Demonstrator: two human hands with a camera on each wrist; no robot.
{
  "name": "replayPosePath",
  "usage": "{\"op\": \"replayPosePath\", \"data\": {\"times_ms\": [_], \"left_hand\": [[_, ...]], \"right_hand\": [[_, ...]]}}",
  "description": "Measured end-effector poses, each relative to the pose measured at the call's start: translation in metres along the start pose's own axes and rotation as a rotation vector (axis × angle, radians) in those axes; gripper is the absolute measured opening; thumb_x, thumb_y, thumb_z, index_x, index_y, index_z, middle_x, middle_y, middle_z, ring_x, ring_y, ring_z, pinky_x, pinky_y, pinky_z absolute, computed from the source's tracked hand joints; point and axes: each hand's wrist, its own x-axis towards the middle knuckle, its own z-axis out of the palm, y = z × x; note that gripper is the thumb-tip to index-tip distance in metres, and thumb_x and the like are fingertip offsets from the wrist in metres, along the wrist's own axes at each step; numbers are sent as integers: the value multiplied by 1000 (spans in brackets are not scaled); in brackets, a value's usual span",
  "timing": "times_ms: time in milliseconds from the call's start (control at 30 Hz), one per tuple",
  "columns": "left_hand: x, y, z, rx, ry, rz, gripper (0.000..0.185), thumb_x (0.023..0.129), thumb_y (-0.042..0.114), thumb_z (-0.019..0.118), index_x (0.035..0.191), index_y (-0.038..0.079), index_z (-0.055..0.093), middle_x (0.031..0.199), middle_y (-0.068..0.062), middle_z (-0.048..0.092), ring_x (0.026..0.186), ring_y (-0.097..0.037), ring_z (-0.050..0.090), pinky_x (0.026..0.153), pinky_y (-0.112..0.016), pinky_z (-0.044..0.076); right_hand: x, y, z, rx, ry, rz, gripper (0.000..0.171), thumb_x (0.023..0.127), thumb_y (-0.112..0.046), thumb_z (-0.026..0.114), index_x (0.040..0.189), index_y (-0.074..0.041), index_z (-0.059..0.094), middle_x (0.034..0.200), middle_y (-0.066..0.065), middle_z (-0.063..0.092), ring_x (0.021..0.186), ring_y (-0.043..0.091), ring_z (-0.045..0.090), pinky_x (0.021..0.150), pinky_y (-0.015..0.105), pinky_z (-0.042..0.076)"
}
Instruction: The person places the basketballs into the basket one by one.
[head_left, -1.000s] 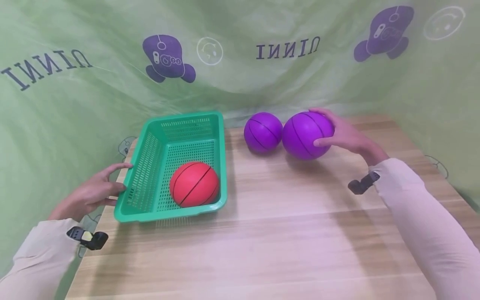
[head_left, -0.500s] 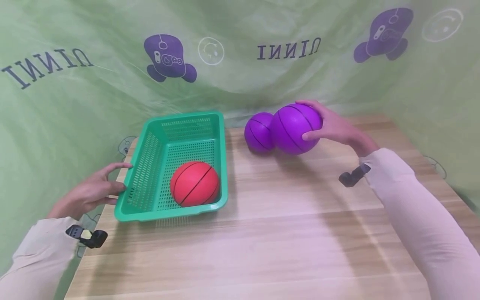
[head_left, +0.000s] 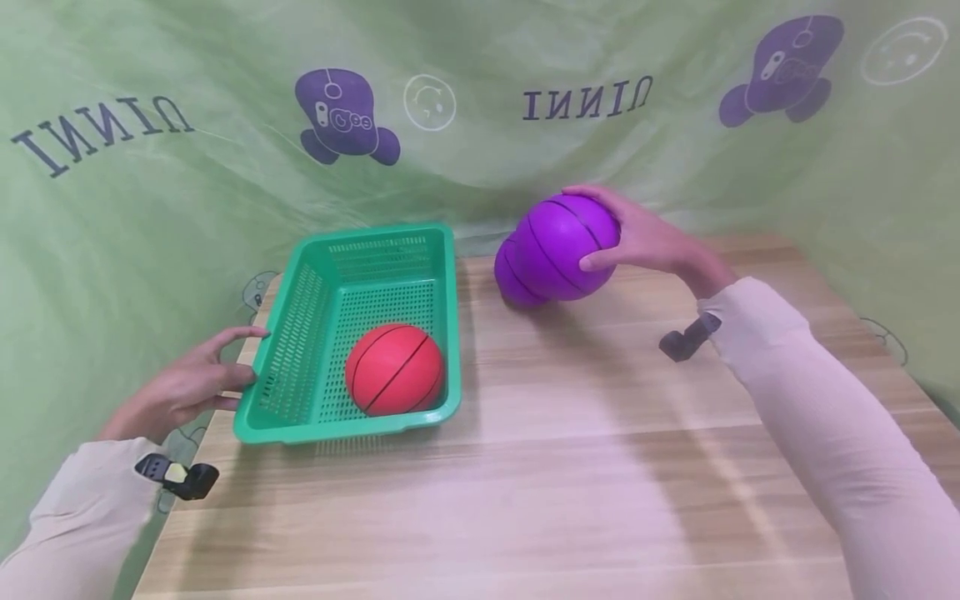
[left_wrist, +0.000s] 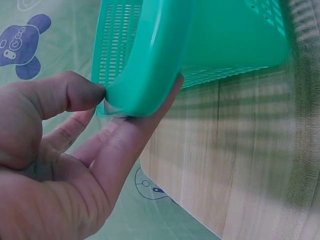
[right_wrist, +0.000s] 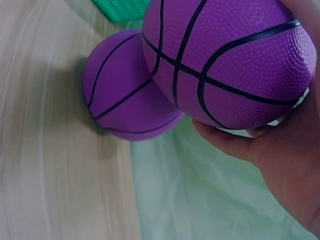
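Note:
My right hand (head_left: 626,237) grips a purple ball (head_left: 566,246) with black seams and holds it off the wooden table (head_left: 570,450), in front of a second purple ball (head_left: 508,279) resting at the table's back. The right wrist view shows the held purple ball (right_wrist: 230,65) cupped in my right hand (right_wrist: 280,170), with the second purple ball (right_wrist: 125,95) just behind it. A green basket (head_left: 300,312) at the left holds a red ball (head_left: 393,369). My left hand (head_left: 213,379) pinches the basket's left rim; thumb on the green basket (left_wrist: 200,35) edge, a finger of my left hand (left_wrist: 75,150) beneath.
A green printed cloth (head_left: 187,208) hangs close behind and beside the table. The table's front and right side are bare wood. Small black clips sit at both sleeves' cuffs.
My right hand has lifted the purple ball off the table and carried it left, so it now covers much of the second purple ball. The left hand and basket have stayed put.

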Motion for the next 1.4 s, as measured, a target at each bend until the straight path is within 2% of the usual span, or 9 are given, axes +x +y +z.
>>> {"op": "replayPosePath", "data": {"times_ms": [600,800,1067,1400], "left_hand": [[2,-2,1,25,21,9,77,96,-6,51,158,8,9,111,-24,54,88,-25,67,77,-46,60],[0,-3,2,-1,22,16,79,94,-8,51,159,8,8,104,-21,58,87,-25,67,78,-47,60],[-2,-5,7,-15,16,11,75,92,-10,49,156,8,14,93,-17,61,86,-25,63,78,-47,60],[-5,-6,3,-28,25,22,75,94,-10,49,157,6,12,97,-16,63,88,-22,64,78,-47,60]], "right_hand": [[37,-25,22,4,-34,-62,95,76,-19,86,154,-33,34,147,5,39,122,32,51,93,53,51],[50,-33,32,-15,-43,-94,97,75,-19,87,155,-31,33,147,5,39,122,32,51,94,54,50],[64,-37,49,-31,-5,-76,103,73,-20,89,156,-32,30,149,8,39,120,34,53,92,54,51],[86,-46,67,-7,22,-113,100,73,-25,89,155,-32,32,147,4,41,119,30,54,92,52,51]]}}
